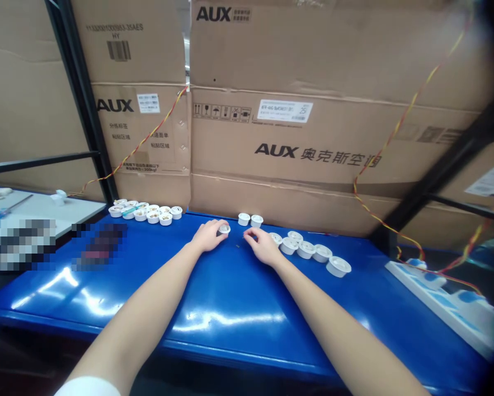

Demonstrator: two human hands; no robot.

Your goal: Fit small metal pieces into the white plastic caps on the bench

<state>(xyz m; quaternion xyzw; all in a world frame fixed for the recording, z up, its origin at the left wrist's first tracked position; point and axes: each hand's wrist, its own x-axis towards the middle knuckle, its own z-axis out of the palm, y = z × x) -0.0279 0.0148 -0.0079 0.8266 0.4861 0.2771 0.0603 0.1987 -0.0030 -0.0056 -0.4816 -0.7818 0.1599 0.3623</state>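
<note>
My left hand [208, 235] is closed around a small round white cup [224, 229] near the back of the blue table [218, 291]. To its right, my right hand [264, 246] has thumb and fingertips pinched together; whatever they hold is too small to make out. A tiny dark piece [237, 246] lies on the table between the hands. Just behind them, against the cardboard, stand two white cups [243, 219]. Beside my right hand a row of several white cups [306, 250] runs toward the right.
Several white cups with small pieces inside [153, 214] cluster at the back left. Large cardboard boxes [313, 192] wall off the back. A white power strip [440, 300] with yellow-red twisted wires lies on the right. A pale side table [71, 212] adjoins the left; a blurred-out dark object rests near it.
</note>
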